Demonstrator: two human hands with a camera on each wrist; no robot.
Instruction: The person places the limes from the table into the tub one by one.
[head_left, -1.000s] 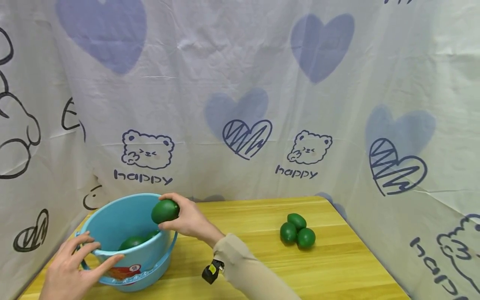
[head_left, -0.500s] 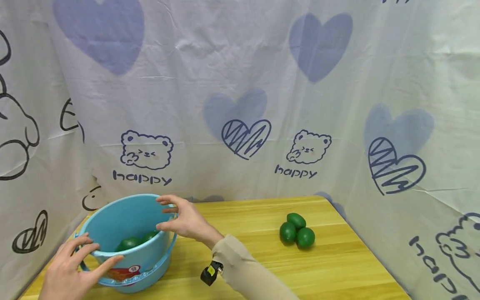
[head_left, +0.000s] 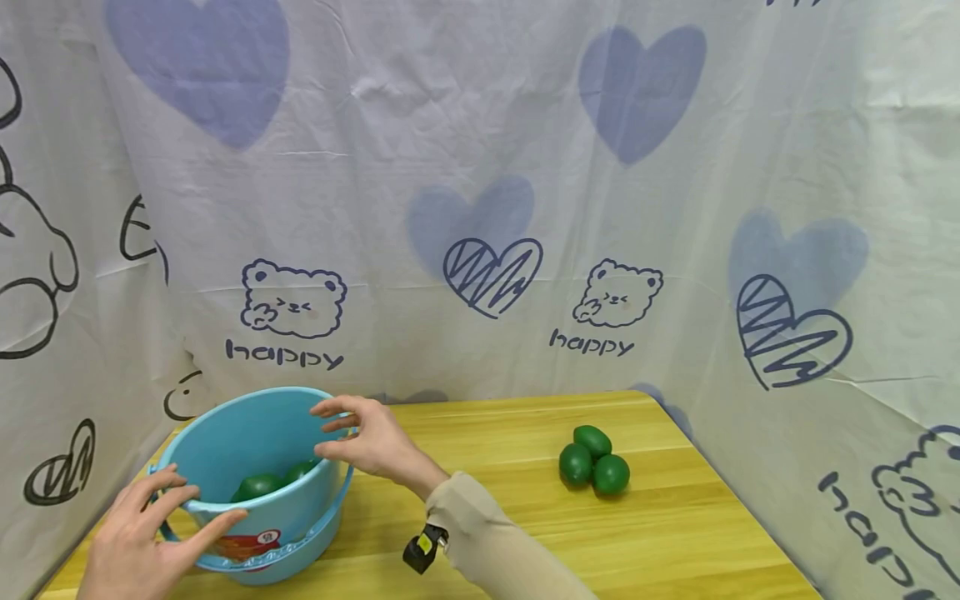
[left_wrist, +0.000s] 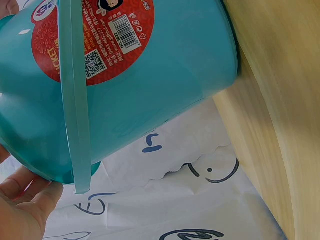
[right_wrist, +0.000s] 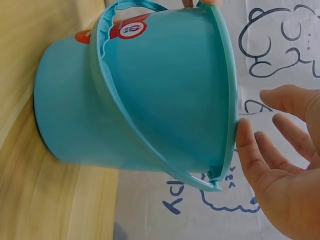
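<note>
A light blue plastic bucket [head_left: 251,446] with a red label stands at the left of the table in the head view. My left hand [head_left: 142,529] holds its near left rim, fingers over the edge and thumb along the outside. Inside the bucket lie dark green, smooth, egg-shaped fruits [head_left: 260,485], partly hidden by the front wall. My right hand [head_left: 375,437] hovers at the right rim with fingers spread and nothing between them. The right wrist view shows its fingertips [right_wrist: 245,131] right at the rim. The bucket's handle [right_wrist: 127,112] hangs down along its side.
Three more green fruits [head_left: 592,461] sit clustered on the right part of the yellow wooden table [head_left: 480,517]. A white curtain [head_left: 480,208] printed with hearts and bears surrounds the table at the back and sides.
My right hand held a green fruit over the bucket's right rim a second ago. It has let the fruit go into the bucket and stays at the rim. The left hand has not moved.
</note>
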